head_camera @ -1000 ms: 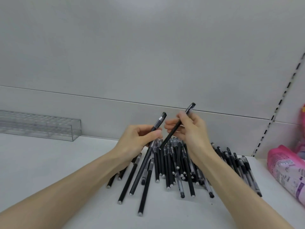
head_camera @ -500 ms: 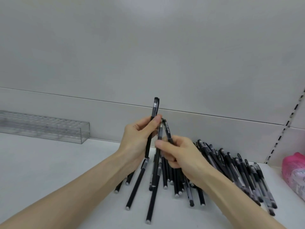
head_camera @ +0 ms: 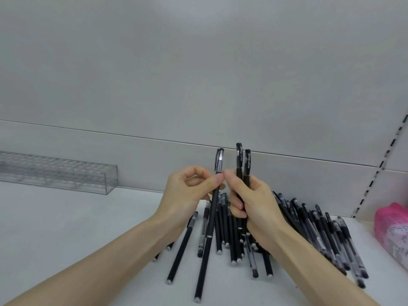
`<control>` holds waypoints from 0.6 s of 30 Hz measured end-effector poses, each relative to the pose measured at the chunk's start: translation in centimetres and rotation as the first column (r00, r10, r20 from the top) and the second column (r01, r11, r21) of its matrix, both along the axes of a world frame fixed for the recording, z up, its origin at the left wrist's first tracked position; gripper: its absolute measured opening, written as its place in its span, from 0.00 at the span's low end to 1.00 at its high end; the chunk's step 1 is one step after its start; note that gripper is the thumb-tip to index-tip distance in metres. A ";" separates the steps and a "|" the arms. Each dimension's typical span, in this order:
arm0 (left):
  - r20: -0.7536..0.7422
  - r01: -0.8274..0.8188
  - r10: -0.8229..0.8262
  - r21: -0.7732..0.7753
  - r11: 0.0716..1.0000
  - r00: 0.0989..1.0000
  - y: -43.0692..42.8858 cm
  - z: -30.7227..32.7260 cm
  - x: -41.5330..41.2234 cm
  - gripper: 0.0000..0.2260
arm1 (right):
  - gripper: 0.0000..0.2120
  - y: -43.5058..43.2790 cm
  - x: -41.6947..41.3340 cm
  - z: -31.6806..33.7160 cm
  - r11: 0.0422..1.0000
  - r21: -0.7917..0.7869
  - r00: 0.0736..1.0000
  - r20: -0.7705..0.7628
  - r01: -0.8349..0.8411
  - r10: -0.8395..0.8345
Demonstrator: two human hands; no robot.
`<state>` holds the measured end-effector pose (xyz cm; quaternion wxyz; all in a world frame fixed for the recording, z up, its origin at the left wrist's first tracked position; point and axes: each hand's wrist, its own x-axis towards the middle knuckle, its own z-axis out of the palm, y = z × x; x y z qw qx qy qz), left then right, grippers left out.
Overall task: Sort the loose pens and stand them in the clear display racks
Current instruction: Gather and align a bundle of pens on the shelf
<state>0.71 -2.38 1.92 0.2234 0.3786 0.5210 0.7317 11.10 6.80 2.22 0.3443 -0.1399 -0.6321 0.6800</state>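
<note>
Hands met above pen pile [head_camera: 240,235] on shelf [head_camera: 66,228]. Left hand [head_camera: 189,193] pinched one clear-capped pen [head_camera: 218,171] upright, grip narrow; right hand [head_camera: 254,202] held two black pens [head_camera: 241,164] upright. Clear display rack [head_camera: 66,173] stood far left against back wall.

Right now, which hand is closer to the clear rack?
Left. The left hand holds one pen to the right of the clear rack; the right hand, gripping two pens, is farther right again.
</note>
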 end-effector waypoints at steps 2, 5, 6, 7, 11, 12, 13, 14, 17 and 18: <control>-0.031 0.036 -0.036 0.001 0.999 0.999 0.0 -0.1 0.1 0.09 | 0.14 0.1 -0.2 -0.1 1.000 -0.022 1.000 -0.009 -0.004 0.003; -0.080 0.108 -0.110 -0.037 0.994 0.991 0.2 -0.3 0.4 0.07 | 0.18 0.2 -0.2 0.0 1.000 -0.017 1.000 0.014 -0.007 0.007; -0.108 0.116 -0.123 -0.069 0.991 0.986 0.2 -0.2 0.1 0.07 | 0.16 0.2 -0.1 0.1 1.000 -0.012 1.000 0.015 -0.003 0.004; -0.148 0.113 -0.129 -0.114 0.987 0.980 0.1 0.1 -0.4 0.08 | 0.13 0.2 0.0 0.1 1.000 -0.007 1.000 0.018 0.013 -0.012; -0.463 -0.087 -0.123 -0.407 0.909 0.878 -0.8 1.2 -4.6 0.10 | 0.11 0.4 0.1 0.3 0.996 -0.010 0.993 0.078 0.093 -0.092; -0.573 -0.185 -0.161 -0.498 0.847 0.803 -1.0 1.2 -5.6 0.11 | 0.11 0.3 0.1 0.2 0.996 -0.051 0.996 0.061 0.069 -0.066; -0.650 -0.282 -0.227 -0.582 0.763 0.725 -1.3 1.1 -6.1 0.14 | 0.11 0.2 0.0 0.2 0.994 -0.105 0.999 0.030 0.033 -0.030; -0.684 -0.365 -0.300 -0.648 0.669 0.665 -1.4 1.0 -6.3 0.18 | 0.10 0.0 0.0 0.2 0.989 -0.150 1.000 0.001 -0.002 0.002; -0.681 -0.493 -0.416 -0.728 0.477 0.603 -1.7 0.5 -6.1 0.29 | 0.09 -0.4 -0.1 -0.1 0.986 -0.162 0.999 -0.021 -0.030 0.027; -0.673 -0.505 -0.425 -0.737 0.449 0.605 -1.7 0.3 -6.0 0.31 | 0.09 -0.4 -0.2 -0.2 0.987 -0.158 0.999 -0.029 -0.036 0.031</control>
